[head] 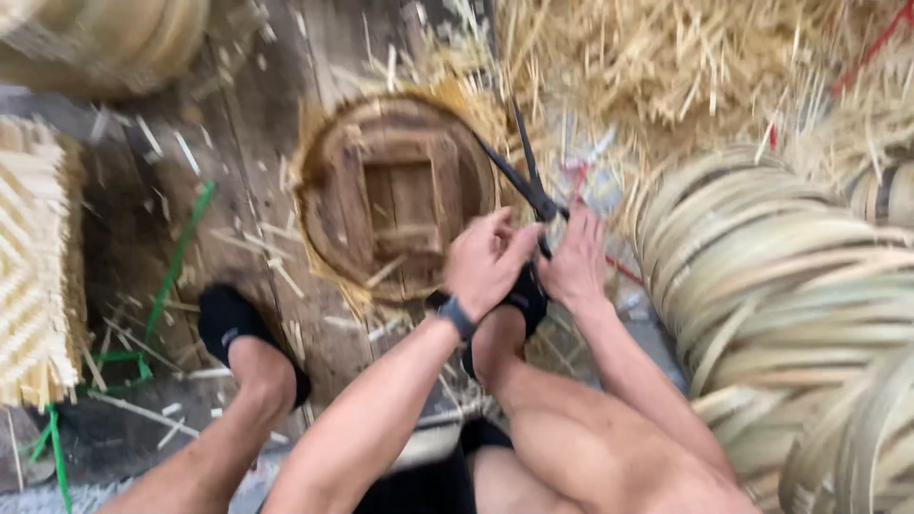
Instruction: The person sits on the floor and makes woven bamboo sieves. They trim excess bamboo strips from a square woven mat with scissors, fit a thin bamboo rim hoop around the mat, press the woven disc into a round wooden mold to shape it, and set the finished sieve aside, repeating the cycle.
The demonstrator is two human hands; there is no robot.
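Note:
My left hand [486,262] and my right hand [574,262] meet over my right foot, both closed on the handles of dark metal shears [526,176] whose two long blades spread apart and point away from me. The blades reach over the right edge of a round wooden form [395,195] with a square frame in its middle, fringed with straw-coloured strips. A dark band sits on my left wrist. The picture is blurred, so finger positions on the handles are unclear.
Stacked bamboo hoops [781,295] fill the right side. Loose bamboo shavings [666,67] pile at the top right. A woven bamboo mat [33,266] lies at the left, green straps [176,257] on the wooden floor, my left foot [249,343] in a black shoe.

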